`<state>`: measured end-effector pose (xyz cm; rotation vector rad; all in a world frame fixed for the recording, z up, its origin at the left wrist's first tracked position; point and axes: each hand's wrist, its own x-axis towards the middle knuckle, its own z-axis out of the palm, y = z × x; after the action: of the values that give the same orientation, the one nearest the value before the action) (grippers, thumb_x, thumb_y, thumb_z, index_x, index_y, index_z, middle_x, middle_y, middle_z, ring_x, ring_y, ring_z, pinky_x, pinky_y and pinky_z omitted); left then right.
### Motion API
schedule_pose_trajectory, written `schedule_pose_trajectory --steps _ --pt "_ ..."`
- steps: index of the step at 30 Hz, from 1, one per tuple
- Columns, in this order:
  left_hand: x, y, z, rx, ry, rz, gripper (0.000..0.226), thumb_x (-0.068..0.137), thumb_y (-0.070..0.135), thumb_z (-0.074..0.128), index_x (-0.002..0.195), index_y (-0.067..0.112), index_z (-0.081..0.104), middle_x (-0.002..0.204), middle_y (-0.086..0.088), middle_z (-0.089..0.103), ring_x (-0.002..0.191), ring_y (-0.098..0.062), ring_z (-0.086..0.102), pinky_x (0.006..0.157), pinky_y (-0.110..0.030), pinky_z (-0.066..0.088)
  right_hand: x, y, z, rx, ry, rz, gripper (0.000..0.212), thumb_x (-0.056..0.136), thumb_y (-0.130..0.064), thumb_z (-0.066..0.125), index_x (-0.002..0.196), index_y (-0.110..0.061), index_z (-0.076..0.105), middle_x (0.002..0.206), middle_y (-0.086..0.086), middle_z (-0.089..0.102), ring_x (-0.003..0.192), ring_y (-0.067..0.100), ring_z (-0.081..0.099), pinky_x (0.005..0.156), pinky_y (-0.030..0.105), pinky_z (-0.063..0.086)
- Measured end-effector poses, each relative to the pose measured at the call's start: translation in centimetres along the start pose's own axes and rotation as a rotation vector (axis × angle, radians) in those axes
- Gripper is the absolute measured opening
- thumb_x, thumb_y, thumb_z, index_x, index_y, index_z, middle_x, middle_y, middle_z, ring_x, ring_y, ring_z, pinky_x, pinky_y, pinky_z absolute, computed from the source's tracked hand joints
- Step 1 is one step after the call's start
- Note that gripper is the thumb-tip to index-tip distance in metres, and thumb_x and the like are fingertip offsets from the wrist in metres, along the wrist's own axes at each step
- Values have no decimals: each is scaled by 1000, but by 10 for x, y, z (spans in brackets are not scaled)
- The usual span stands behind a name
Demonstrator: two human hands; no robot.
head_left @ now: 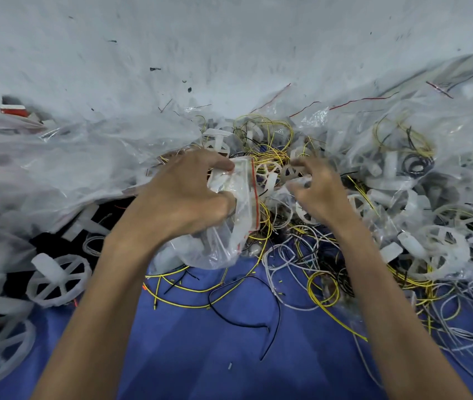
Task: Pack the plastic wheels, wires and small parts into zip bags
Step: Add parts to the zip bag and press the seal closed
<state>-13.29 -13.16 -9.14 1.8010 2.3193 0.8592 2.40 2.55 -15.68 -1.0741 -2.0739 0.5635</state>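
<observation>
One head-worn wide-angle view looks forward and steeply down, close over the work. Both forearms enter from the bottom edge, and the left hand (183, 194) and right hand (320, 190) sit mid-frame. Blue cloth (229, 356) fills the near edge, a grey surface (171, 39) the far edge.

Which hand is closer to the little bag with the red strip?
Left. The left hand grips the zip bag at its mouth. The right hand is apart, off to the bag's right, over the pile of wheels and wires.
</observation>
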Motion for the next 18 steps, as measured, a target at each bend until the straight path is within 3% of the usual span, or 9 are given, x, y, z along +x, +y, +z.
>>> schedule_pose_trajectory --steps 2,4,6,9,12,15,18 --pt "0 1 4 8 -12 23 48 74 21 59 120 33 58 135 11 51 114 -12 52 88 -15 36 1 31 14 -257 -105 166 61 87 -30 62 140 -13 35 149 16 21 138 33 16 111 40 20" --pt "1 0 7 5 -30 30 48 75 21 58 121 33 57 136 10 49 123 -12 44 100 -24 36 0 48 25 -418 -196 235 74 85 -45 60 143 -16 25 155 13 2 141 35 -3 113 44 10" --pt "3 -2 8 -7 -36 28 47 75 23 57 121 33 57 136 11 48 122 -11 44 98 -25 40 1 52 32 -490 -187 237 76 82 -52 61 139 -15 28 153 11 9 140 36 2 112 47 13" --pt "5 -7 9 -22 -32 18 45 73 29 55 118 35 58 134 14 50 101 -8 46 76 -13 39 1 48 37 -543 -58 220 71 78 -51 65 130 -10 38 138 17 29 129 39 25 105 46 27" --pt "5 -10 8 -15 -37 5 44 70 33 57 114 38 60 131 15 53 93 -8 46 84 -22 35 -2 45 37 -568 41 240 68 79 -47 67 123 -3 39 129 23 33 120 39 34 102 41 29" --pt "5 -14 5 -34 -82 16 41 74 24 58 112 39 60 129 14 54 96 -9 49 87 -24 36 -2 44 34 -605 -9 258 68 80 -47 65 122 0 39 128 27 38 120 40 34 101 42 29" --pt "6 -21 3 -59 -156 19 43 82 9 51 112 37 63 126 13 57 80 -4 57 74 -18 42 0 45 29 -734 -75 230 65 79 -52 64 117 -2 46 122 24 49 119 37 39 98 43 30"
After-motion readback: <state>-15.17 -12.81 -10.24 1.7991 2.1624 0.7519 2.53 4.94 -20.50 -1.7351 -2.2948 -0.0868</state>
